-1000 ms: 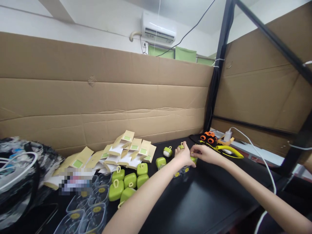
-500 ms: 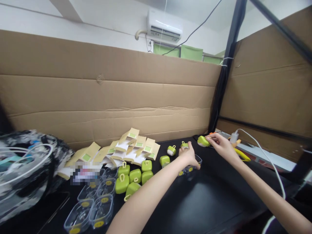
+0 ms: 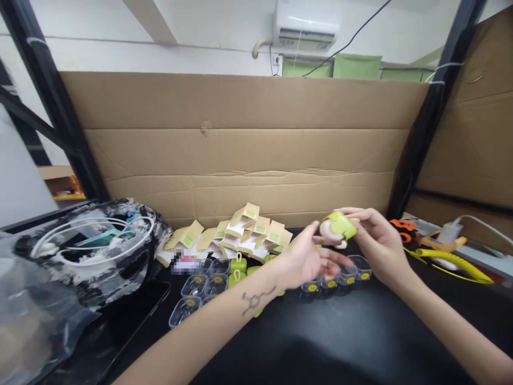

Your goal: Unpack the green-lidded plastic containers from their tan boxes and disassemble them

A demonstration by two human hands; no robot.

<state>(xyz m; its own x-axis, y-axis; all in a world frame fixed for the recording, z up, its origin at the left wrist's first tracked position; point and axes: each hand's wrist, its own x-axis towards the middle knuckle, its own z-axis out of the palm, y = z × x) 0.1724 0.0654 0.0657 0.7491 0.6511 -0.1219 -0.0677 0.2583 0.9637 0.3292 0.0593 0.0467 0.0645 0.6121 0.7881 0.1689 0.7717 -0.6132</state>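
Above the black worktop (image 3: 340,342), your right hand (image 3: 379,243) pinches a green case (image 3: 340,225) held up over the clear trays (image 3: 352,267), while your left hand (image 3: 306,259) hovers spread beside it. Seating it in a tray looks next, needing careful alignment. Half a second ago the case was farther right, the left hand down on the trays.

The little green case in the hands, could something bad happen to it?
Maybe. The right hand pinches the green case with fingertips only, up above the black table, so it might slip and drop. The left hand hovers just over the clear plastic trays, so a quick move might knock them. The yellow coiled cable lies close to the right arm and might get snagged.
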